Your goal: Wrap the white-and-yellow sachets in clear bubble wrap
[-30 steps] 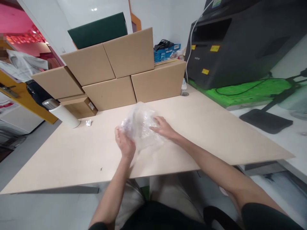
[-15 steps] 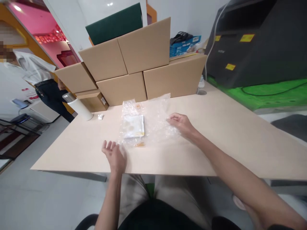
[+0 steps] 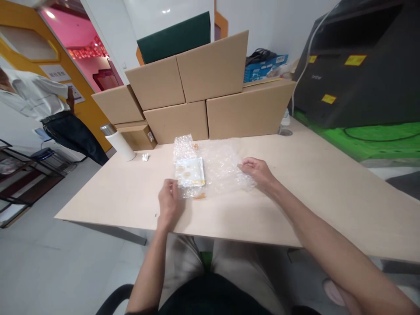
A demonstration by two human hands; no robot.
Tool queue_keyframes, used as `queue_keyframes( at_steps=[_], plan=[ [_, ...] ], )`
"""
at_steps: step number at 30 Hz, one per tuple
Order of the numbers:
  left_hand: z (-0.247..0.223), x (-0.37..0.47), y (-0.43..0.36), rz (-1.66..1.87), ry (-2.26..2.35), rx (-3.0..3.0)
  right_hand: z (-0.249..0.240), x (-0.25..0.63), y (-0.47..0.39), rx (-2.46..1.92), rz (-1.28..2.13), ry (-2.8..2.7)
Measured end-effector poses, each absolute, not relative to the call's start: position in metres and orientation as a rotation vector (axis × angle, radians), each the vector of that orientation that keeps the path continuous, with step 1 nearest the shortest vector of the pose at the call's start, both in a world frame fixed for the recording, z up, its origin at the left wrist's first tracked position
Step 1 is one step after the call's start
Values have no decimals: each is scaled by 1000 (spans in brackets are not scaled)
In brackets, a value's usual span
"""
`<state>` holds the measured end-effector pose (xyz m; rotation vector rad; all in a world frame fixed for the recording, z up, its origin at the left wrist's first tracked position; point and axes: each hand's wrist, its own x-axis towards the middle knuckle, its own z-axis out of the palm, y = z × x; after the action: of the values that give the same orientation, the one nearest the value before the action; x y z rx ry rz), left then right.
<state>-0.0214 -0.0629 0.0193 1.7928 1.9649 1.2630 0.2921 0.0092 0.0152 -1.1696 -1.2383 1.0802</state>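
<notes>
A sheet of bubble wrap (image 3: 221, 168) lies spread on the table, its left part bunched around a flat white packet (image 3: 190, 171) with a yellow corner. My right hand (image 3: 259, 173) pinches the wrap's right edge between thumb and fingers. At the lower left corner, my left hand (image 3: 169, 201) has its fingers curled in against the wrap's edge, beside the packet. Orange marks show at the wrap's top and bottom edges. The left fingertips are partly hidden.
Cardboard boxes (image 3: 175, 122) are stacked along the table's back, with a dark green box (image 3: 175, 37) on top. A white bottle (image 3: 121, 146) and crumpled tissue (image 3: 145, 157) stand at left. A large black printer (image 3: 357, 78) is at right. A person (image 3: 42, 96) stands beyond the left side.
My left hand has moved up and right to the wrap's edge, its fingers closing. My right hand keeps its pinch. The view has shifted left, and the person has turned somewhat.
</notes>
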Motion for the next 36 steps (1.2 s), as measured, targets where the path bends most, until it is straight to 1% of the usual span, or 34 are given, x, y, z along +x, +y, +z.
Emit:
queue_keyframes(
  at_steps=[1, 3, 4, 6, 9, 10, 12, 15, 17, 20, 22, 23, 25, 28, 31, 33, 36],
  plan=[
    [22, -29, -66, 1318, 1952, 1760, 16, 293, 9, -1172, 1075, -1245],
    [28, -37, -71, 1318, 1873, 1922, 16, 294, 9, -1176, 1062, -1258],
    [31, -37, -73, 1246, 1818, 2070, 16, 294, 9, -1177, 1056, -1259],
    [34, -31, -75, 994, 1738, 2331, 16, 294, 8, -1185, 1058, -1250],
    [30, -18, -72, 630, 1784, 2470, 14, 294, 8, -1197, 1083, -1231],
    [27, -14, -71, 579, 1812, 2483, 14, 294, 8, -1200, 1093, -1224],
    [21, -10, -68, 589, 1826, 2505, 12, 294, 8, -1203, 1111, -1209],
    [15, -11, -67, 790, 1773, 2463, 10, 294, 9, -1209, 1119, -1195],
    [14, -16, -68, 1035, 1791, 2289, 10, 294, 9, -1213, 1109, -1197],
    [14, -34, -70, 1539, 1815, 1824, 12, 297, 8, -1221, 1105, -1186],
    [13, -52, -72, 1830, 1718, 1469, 15, 300, 8, -1234, 1097, -1182],
    [11, -63, -74, 1923, 1676, 1313, 17, 302, 9, -1243, 1089, -1191],
    [7, -83, -79, 1982, 1727, 1112, 18, 308, 10, -1266, 1072, -1233],
    [1, -100, -90, 1887, 2115, 1191, 15, 318, 13, -1322, 1059, -1339],
    [-1, -97, -98, 1630, 2461, 1481, 9, 330, 17, -1418, 1003, -1461],
    [0, -90, -100, 1427, 2533, 1647, 9, 336, 19, -1500, 843, -1468],
    [2, -78, -97, 1260, 2483, 1793, 15, 334, 21, -1562, 465, -1412]
  ],
)
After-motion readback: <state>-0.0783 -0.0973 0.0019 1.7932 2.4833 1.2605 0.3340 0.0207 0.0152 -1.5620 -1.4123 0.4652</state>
